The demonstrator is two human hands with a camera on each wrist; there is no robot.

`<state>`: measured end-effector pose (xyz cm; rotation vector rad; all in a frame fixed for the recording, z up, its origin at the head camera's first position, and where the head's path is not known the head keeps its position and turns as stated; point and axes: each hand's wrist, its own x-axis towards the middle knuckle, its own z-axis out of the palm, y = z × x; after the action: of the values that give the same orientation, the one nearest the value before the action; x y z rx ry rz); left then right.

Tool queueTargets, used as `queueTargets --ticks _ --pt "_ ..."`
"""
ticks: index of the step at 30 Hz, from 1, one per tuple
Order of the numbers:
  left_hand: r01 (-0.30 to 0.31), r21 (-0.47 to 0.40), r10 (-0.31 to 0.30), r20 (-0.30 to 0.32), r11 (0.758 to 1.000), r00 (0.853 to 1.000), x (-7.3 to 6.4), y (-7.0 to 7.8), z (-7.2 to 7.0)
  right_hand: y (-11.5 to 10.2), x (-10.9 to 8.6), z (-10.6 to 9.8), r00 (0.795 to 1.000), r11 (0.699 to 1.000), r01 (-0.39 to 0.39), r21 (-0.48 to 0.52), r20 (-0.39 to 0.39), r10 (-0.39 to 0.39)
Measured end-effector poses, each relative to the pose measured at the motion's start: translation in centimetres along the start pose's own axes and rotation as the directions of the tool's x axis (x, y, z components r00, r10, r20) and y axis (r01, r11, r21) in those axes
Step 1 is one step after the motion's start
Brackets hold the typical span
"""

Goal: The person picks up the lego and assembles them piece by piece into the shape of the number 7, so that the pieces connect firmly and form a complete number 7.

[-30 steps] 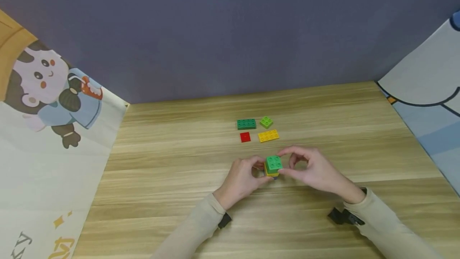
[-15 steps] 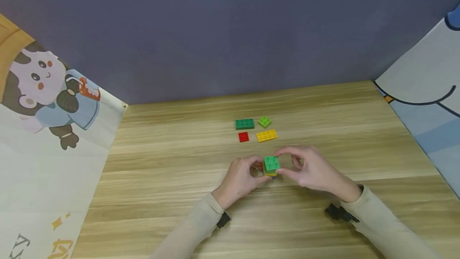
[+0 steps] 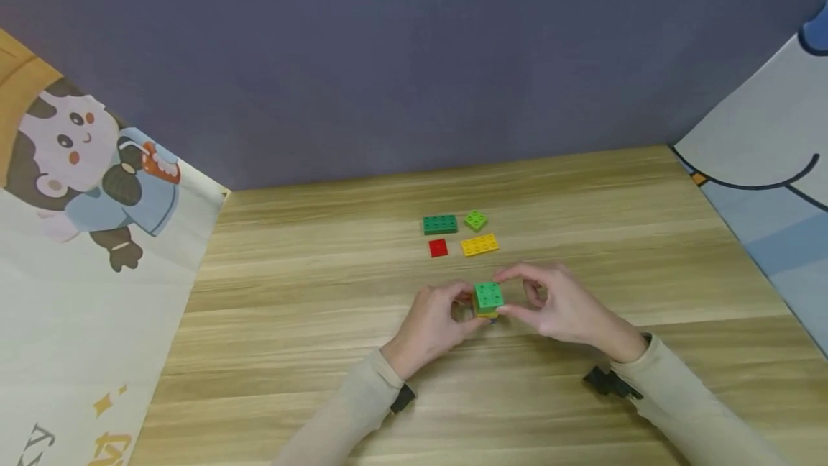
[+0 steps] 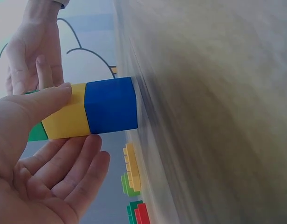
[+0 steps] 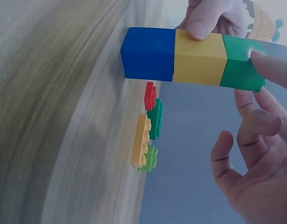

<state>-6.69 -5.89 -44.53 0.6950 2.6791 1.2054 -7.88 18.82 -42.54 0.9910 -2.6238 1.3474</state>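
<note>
A short tower of three toy building bricks stands upright on the wooden table. Its blue brick (image 5: 148, 53) is lowest, a yellow brick (image 5: 199, 57) sits in the middle, and a green brick (image 3: 488, 296) with studs is on top. My left hand (image 3: 432, 322) pinches the yellow brick between thumb and fingers from the left. From the right, my right hand (image 3: 561, 304) holds the green brick between thumb and index finger, its other fingers loosely curled. In the right wrist view the green brick lies flush against the yellow one.
Behind the tower lie a dark green brick (image 3: 440, 224), a lime brick (image 3: 475, 220), a flat red piece (image 3: 438, 247) and a yellow studded plate (image 3: 480, 244). A grey-blue wall (image 3: 414, 70) closes the table's back, with printed panels at both sides.
The green brick has settled slightly and sits squarer on the yellow one. Both hands keep their grip and have barely moved; the head view has shifted a little.
</note>
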Motion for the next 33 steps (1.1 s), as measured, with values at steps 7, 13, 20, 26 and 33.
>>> queueTargets --ticks 7,13,20,26,33 --pt "-0.066 -0.021 0.066 0.001 0.998 0.998 -0.2 0.2 -0.1 0.3 0.0 0.1 0.999 0.999 0.041 0.015 -0.016 -0.04" --pt "-0.124 -0.051 0.123 -0.034 0.991 0.992 -0.3 0.2 -0.3 0.5 -0.1 0.3 0.998 0.998 0.05 0.039 -0.032 -0.049" --pt "-0.164 -0.106 0.155 -0.089 0.981 0.984 -0.4 0.2 -0.5 0.8 -0.3 0.5 0.997 0.995 0.064 0.07 -0.053 -0.061" --pt "-0.182 -0.115 0.17 -0.106 0.977 0.98 -0.4 0.3 -0.7 1.0 -0.4 0.7 0.998 0.995 0.044 0.093 -0.048 -0.04" --pt "-0.183 -0.143 0.17 -0.1 0.973 0.98 -0.3 0.4 -0.8 1.3 -0.3 0.3 1.0 0.992 0.011 0.128 -0.012 -0.009"
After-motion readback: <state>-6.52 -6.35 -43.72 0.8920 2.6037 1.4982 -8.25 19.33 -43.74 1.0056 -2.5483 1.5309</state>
